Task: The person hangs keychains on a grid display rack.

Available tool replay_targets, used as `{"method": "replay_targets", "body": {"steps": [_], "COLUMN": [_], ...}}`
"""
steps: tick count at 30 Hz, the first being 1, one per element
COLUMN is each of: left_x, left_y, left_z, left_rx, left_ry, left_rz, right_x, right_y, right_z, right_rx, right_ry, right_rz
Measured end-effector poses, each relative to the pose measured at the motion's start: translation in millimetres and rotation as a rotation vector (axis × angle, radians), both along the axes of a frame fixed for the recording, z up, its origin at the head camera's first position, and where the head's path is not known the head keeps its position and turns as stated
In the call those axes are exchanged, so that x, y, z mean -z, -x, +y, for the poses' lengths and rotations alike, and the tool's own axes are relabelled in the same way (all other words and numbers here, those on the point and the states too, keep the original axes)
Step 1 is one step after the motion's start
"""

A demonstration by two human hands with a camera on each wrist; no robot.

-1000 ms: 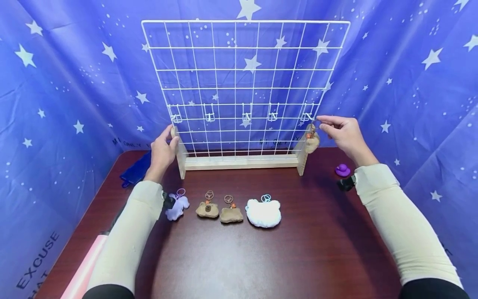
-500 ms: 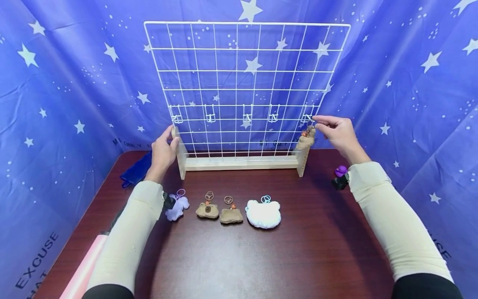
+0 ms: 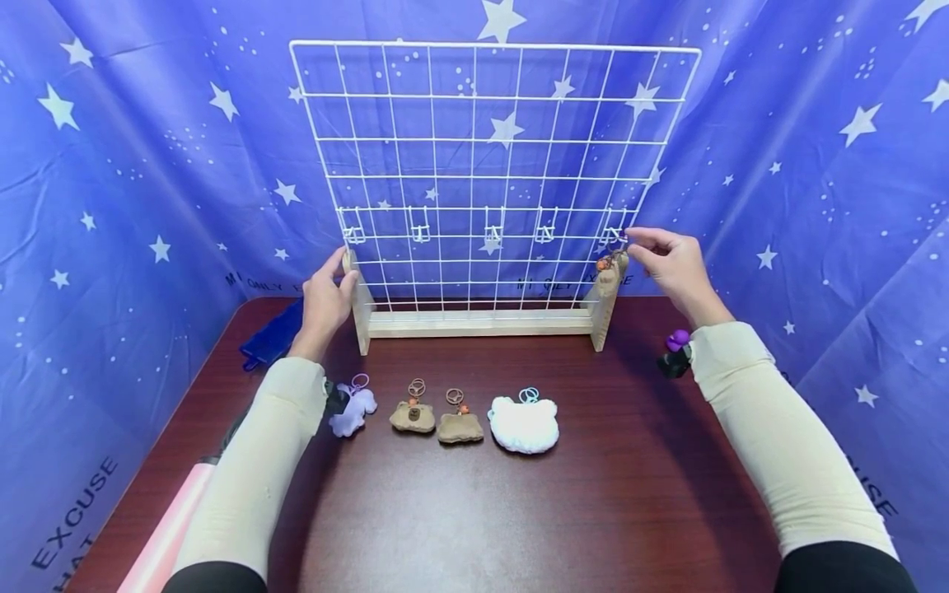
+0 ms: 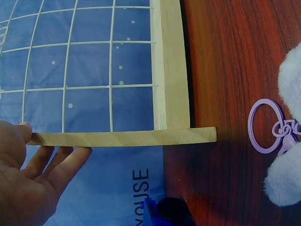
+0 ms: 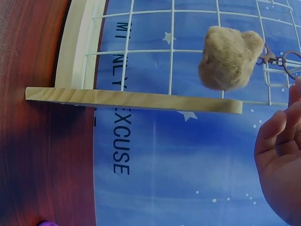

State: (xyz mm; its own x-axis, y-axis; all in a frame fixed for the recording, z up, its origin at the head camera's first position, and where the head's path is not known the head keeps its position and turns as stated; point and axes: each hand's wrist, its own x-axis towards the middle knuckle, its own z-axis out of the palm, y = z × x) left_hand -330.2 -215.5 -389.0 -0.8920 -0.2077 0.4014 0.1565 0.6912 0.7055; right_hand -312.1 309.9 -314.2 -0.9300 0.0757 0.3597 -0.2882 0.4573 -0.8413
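My left hand (image 3: 326,296) grips the top of the left wooden upright (image 4: 127,138) of a white wire grid rack (image 3: 474,177), thumb on one side, fingers on the other. With its fingertips my right hand (image 3: 670,263) pinches the metal ring (image 5: 290,62) of a brown plush keychain (image 5: 230,59). That ring is right at the rightmost white hook (image 3: 612,234) on the grid. The plush hangs below, in front of the right upright (image 3: 604,317) in the head view, an orange bead beside it. Part of the ring and the fingertips leave the right wrist view.
On the dark wooden table (image 3: 474,519) lie a lilac plush keychain (image 3: 353,410), two brown ones (image 3: 413,417) and a white plush (image 3: 523,425). A purple duck (image 3: 677,339) stands at the right, a blue item (image 3: 273,336) at the back left. Starry blue curtains (image 3: 815,206) enclose the table.
My right hand has moved slightly left, bringing the brown keychain from outside the right upright to the rightmost hook. The left hand keeps its grip on the rack.
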Motion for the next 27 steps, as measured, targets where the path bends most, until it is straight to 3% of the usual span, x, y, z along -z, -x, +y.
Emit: {"method": "replay_targets", "body": {"steps": [8, 17, 27], "left_x": [1.8, 3.1, 1.2], "left_y": [-0.6, -0.3, 2.3], "left_z": [-1.0, -1.4, -1.2], "left_rx": [0.000, 0.003, 0.006], "left_ry": [0.001, -0.001, 0.002], "left_rz": [-0.007, -0.013, 0.005], "right_x": [10.4, 30.3, 39.4], "right_y": [-1.0, -11.5, -42.7], "right_z": [9.3, 16.7, 3.1], "right_rx": [-0.005, -0.027, -0.156], "right_ry": [-0.003, -0.016, 0.004], "right_rz": [0.012, -0.045, -0.061]}}
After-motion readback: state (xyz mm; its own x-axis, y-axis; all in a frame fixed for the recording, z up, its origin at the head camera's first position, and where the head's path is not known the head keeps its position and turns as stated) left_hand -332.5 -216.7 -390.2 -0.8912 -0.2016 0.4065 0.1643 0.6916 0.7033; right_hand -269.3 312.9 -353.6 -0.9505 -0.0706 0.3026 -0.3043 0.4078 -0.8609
